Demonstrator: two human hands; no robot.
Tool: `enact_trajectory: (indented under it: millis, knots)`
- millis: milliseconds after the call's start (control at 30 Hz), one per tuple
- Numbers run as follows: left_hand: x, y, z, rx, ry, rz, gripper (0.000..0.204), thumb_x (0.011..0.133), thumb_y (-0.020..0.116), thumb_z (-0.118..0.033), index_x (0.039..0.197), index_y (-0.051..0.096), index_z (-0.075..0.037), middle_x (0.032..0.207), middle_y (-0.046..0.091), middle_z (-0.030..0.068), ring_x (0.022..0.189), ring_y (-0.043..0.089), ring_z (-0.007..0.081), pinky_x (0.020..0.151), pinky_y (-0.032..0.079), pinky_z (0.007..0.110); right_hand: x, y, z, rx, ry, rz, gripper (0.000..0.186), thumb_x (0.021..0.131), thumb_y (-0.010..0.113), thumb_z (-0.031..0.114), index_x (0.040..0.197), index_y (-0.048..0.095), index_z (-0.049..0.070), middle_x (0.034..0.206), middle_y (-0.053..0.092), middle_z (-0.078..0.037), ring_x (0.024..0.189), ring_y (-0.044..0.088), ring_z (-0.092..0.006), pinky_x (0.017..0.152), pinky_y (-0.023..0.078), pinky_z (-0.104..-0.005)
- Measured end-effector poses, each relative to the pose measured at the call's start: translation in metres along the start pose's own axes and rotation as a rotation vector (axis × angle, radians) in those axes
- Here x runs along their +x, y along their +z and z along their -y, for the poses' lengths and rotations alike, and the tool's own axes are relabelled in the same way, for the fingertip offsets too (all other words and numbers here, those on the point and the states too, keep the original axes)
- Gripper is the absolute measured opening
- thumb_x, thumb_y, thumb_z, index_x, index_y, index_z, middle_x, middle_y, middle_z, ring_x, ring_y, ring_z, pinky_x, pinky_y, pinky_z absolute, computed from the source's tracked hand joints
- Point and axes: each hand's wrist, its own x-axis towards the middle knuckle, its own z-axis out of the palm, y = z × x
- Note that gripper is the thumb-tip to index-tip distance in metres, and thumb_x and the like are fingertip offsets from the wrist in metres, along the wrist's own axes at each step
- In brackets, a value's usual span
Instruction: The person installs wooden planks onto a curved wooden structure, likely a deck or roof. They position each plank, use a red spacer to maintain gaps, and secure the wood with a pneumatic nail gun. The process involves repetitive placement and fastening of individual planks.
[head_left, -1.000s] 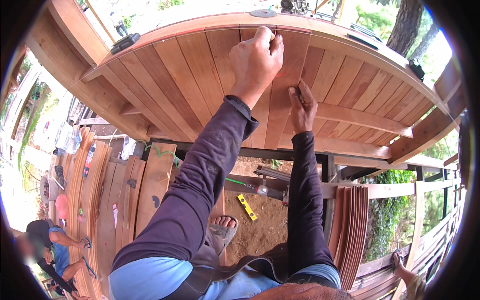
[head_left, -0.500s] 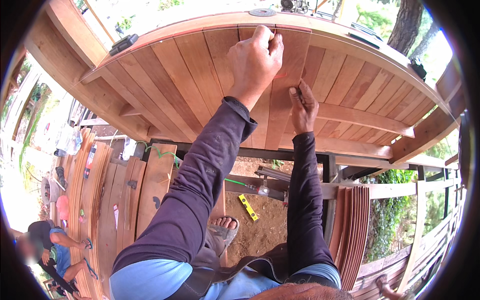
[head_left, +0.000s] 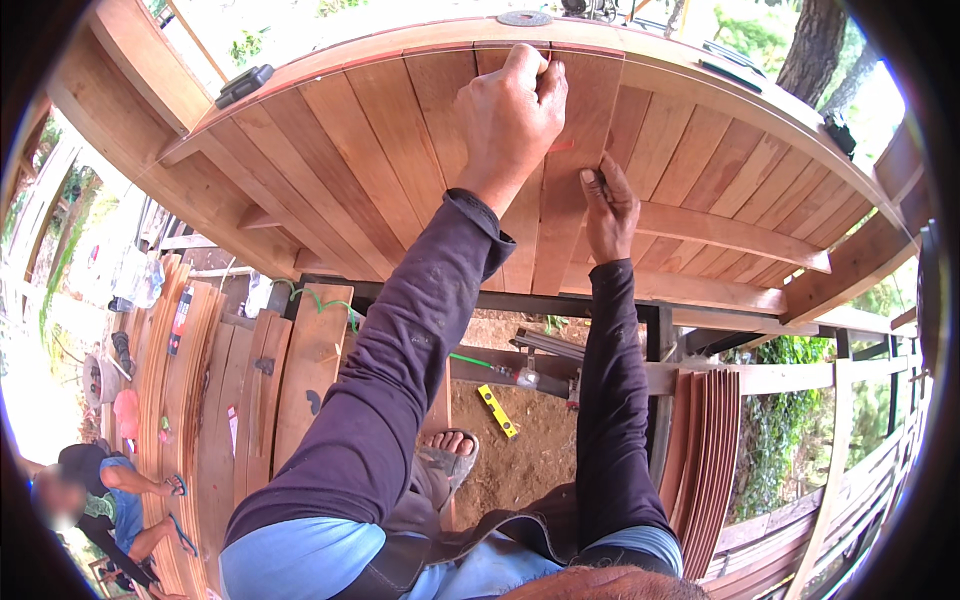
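My left hand is closed in a fist over the upper end of the wooden slats, its thumb and finger pinched near their far edge. What it holds, if anything, is hidden. A reddish-brown wooden plank lies just right of that hand, lengthwise over the slatted panel. My right hand grips the plank's right edge, thumb and fingers pressed together there. A short red streak shows on the plank beside my left hand. A thin string line runs along the panel's far edge.
On the far beam sit a grey disc, a dark case and a flat black tool. A yellow spirit level lies on the dirt below. Boards are stacked left, near a seated person; more boards stand right.
Both hands keep nearly the same places on the wood. The view has shifted slightly. The seated person at lower left has moved their head a little.
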Motion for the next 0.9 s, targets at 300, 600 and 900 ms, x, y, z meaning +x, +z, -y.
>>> enact_trajectory:
  millis: [300, 600, 900]
  knots:
    - [0.0006, -0.0003, 0.0004, -0.009, -0.005, 0.001, 0.021, 0.089, 0.076, -0.019, 0.076, 0.062, -0.008, 0.061, 0.067, 0.0083, 0.054, 0.067, 0.0271, 0.049, 0.048, 0.036, -0.0024, 0.0029, 0.0037, -0.084, 0.001, -0.027, 0.038, 0.097, 0.070, 0.015, 0.132, 0.065, -0.001, 0.110, 0.068, 0.000, 0.095, 0.058, -0.0068, 0.086, 0.046, -0.0223]
    - [-0.0004, 0.0008, 0.0021, 0.002, 0.006, -0.008, 0.021, 0.089, 0.076, -0.019, 0.077, 0.062, -0.008, 0.061, 0.067, 0.0080, 0.053, 0.067, 0.0267, 0.049, 0.048, 0.036, -0.0026, 0.0045, 0.0011, -0.033, -0.020, -0.032, 0.038, 0.097, 0.070, 0.014, 0.132, 0.065, -0.001, 0.103, 0.064, 0.003, 0.086, 0.051, -0.0052, 0.080, 0.044, -0.0207]
    - [0.0016, -0.0007, 0.0011, -0.026, -0.012, 0.012, 0.021, 0.089, 0.076, -0.018, 0.077, 0.063, -0.008, 0.062, 0.068, 0.0080, 0.055, 0.068, 0.0258, 0.051, 0.049, 0.035, -0.0016, 0.0054, -0.0011, -0.089, -0.074, -0.055, 0.039, 0.096, 0.071, 0.016, 0.131, 0.065, 0.000, 0.106, 0.068, -0.003, 0.094, 0.059, -0.0101, 0.082, 0.046, -0.0251]
